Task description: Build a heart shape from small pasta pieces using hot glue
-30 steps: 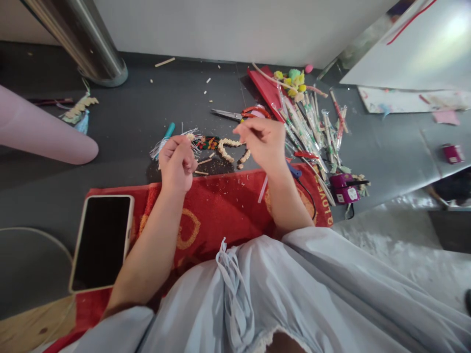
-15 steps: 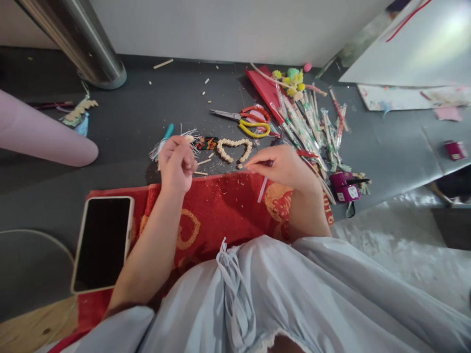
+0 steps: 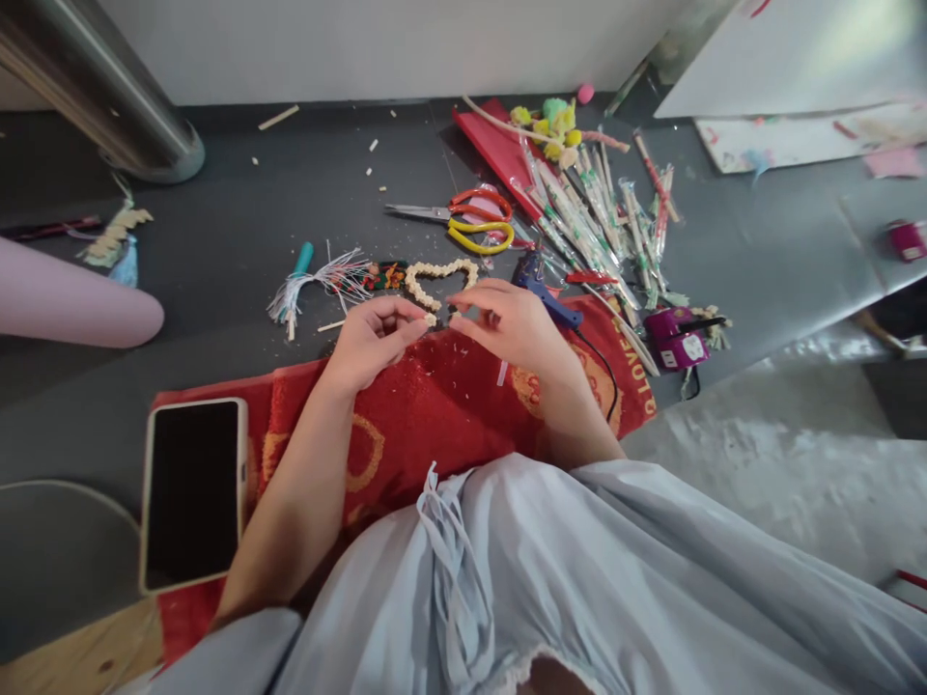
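My left hand [image 3: 373, 338] and my right hand [image 3: 507, 323] meet fingertip to fingertip over the far edge of a red towel [image 3: 427, 405]. Both pinch at the lower tip of a cream beaded heart shape [image 3: 435, 278] that lies on the dark floor; a small cream bead shows between the left fingers. A bundle of thin white strips with a teal handle [image 3: 311, 280] lies just left of the heart. A small dark patterned piece [image 3: 387, 275] sits beside the heart.
Red and yellow scissors [image 3: 470, 220], a blue glue gun [image 3: 540, 290], a heap of wrapped sticks [image 3: 601, 227], pompoms [image 3: 547, 121] and a purple tool [image 3: 670, 338] lie right. A phone [image 3: 192, 492] rests on the towel. Another person's pink-clad limb [image 3: 65, 304] lies left; a metal post [image 3: 108, 97] stands behind.
My left hand has let go of the white strip bundle, which now lies on the floor, and moved right. My right hand has moved left to meet it at the heart's tip.
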Demonstrator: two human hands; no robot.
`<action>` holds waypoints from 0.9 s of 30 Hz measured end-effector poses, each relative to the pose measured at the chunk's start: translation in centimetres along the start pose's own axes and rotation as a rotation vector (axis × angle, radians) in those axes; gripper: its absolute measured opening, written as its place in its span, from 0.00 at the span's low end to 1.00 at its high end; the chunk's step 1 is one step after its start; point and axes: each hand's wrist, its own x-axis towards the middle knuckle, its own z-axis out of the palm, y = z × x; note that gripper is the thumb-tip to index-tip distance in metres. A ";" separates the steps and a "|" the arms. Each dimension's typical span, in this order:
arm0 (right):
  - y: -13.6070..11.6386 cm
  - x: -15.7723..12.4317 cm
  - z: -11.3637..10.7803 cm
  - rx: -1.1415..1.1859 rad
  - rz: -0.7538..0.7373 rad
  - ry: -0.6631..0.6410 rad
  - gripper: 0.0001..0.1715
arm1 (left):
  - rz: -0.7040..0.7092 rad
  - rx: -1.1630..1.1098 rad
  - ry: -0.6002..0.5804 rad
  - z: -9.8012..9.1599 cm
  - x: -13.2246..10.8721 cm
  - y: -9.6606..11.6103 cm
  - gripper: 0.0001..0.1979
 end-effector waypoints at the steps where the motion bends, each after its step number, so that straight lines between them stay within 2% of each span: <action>1: 0.0 0.1 0.5 0.044 -0.069 0.044 0.09 | 0.002 0.016 -0.008 0.0 0.0 0.0 0.21; 3: 0.0 0.3 1.4 0.115 -0.193 0.102 0.09 | 0.010 0.031 -0.017 0.0 0.0 0.0 0.22; 5: -0.1 0.3 1.9 0.170 -0.240 0.149 0.06 | 0.014 0.031 -0.021 0.0 0.0 0.1 0.23; 9: 0.0 0.3 2.2 0.219 -0.257 0.185 0.14 | 0.017 0.049 -0.036 -0.1 0.1 0.0 0.25; 14: 0.4 0.4 2.2 0.232 -0.320 0.179 0.09 | 0.035 0.120 -0.062 -0.2 0.1 -0.2 0.25; 20: 0.7 0.5 2.4 0.309 -0.346 0.185 0.12 | 0.032 0.159 -0.091 -0.1 0.1 -0.2 0.27; 27: 1.0 0.7 2.9 0.319 -0.373 0.210 0.18 | 0.058 0.235 -0.043 0.2 0.1 -0.3 0.26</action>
